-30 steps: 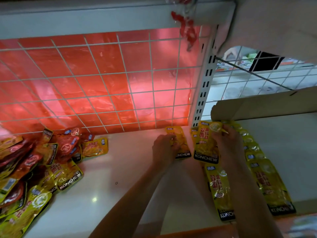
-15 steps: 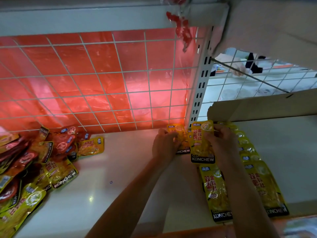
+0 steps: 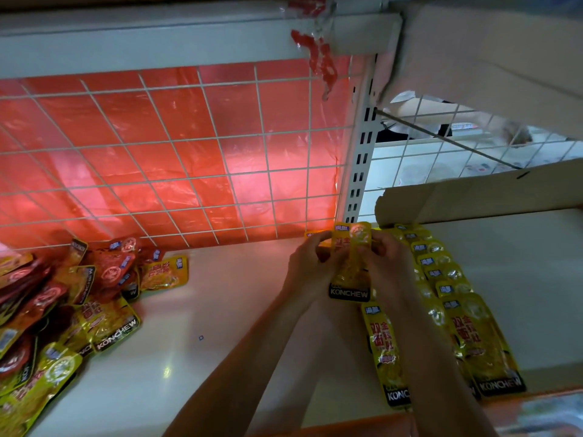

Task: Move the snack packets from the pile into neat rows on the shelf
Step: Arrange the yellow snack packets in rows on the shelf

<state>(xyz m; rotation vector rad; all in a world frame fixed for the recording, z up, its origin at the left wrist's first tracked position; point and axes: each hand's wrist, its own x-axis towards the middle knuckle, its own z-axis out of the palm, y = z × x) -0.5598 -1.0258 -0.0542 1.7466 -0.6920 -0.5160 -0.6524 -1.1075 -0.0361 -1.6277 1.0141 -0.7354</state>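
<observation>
From the head camera, both hands meet at the back of the white shelf [image 3: 220, 310], near the wire grid [image 3: 189, 152]. The left hand [image 3: 310, 266] and right hand [image 3: 389, 263] each curl their fingers round an edge of one yellow packet [image 3: 351, 266], holding it upright between them. Just right of it, a row of yellow packets [image 3: 441, 279] lies overlapped, with another packet [image 3: 386, 351] flat in front. The pile [image 3: 63, 304] sits well apart at the left end.

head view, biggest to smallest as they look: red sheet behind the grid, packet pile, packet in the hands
1. red sheet
2. packet pile, partly cut off at the left edge
3. held packet, clearly smallest
</observation>
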